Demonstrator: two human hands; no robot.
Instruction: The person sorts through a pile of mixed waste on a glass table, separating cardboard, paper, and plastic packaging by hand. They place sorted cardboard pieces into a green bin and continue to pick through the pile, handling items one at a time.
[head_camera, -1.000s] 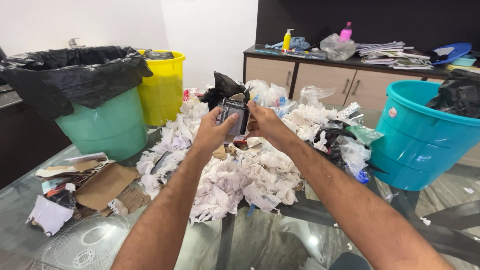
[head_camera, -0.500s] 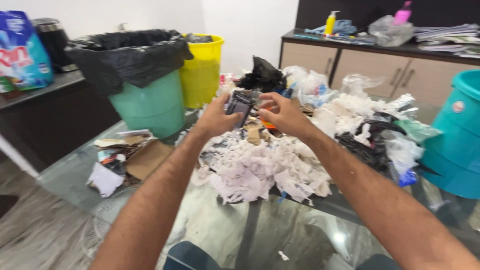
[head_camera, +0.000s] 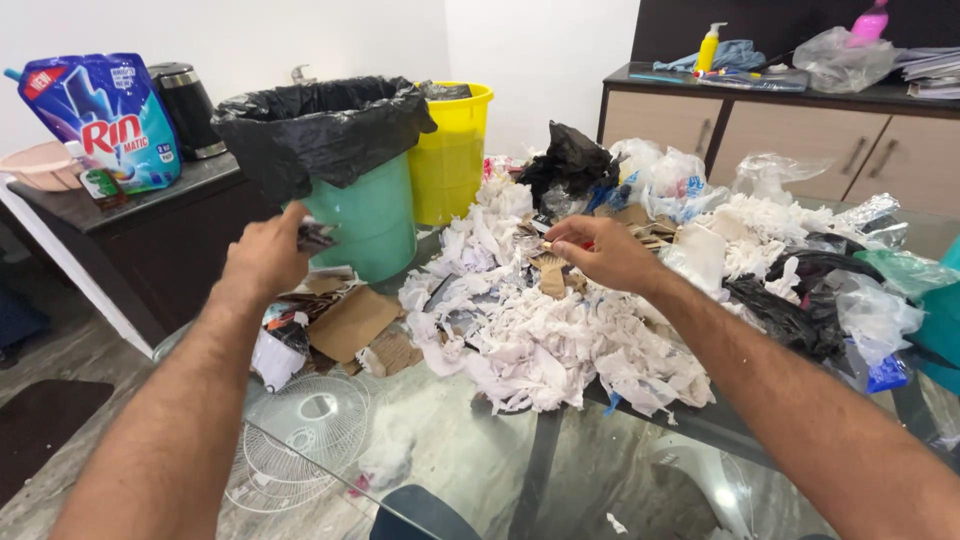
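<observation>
Head view: my left hand (head_camera: 265, 255) pinches a small dark crumpled wrapper (head_camera: 316, 236) beside the green bin (head_camera: 372, 225) with its glossy black liner; my right hand (head_camera: 600, 252), fingers loosely curled, hovers over shredded white paper (head_camera: 545, 345) on the glass surface (head_camera: 480, 470).

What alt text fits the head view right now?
Left hand holds a small dark item beside a green bin lined with a black bag. Right hand pinches a scrap over a heap of paper waste on a glass table.
</observation>
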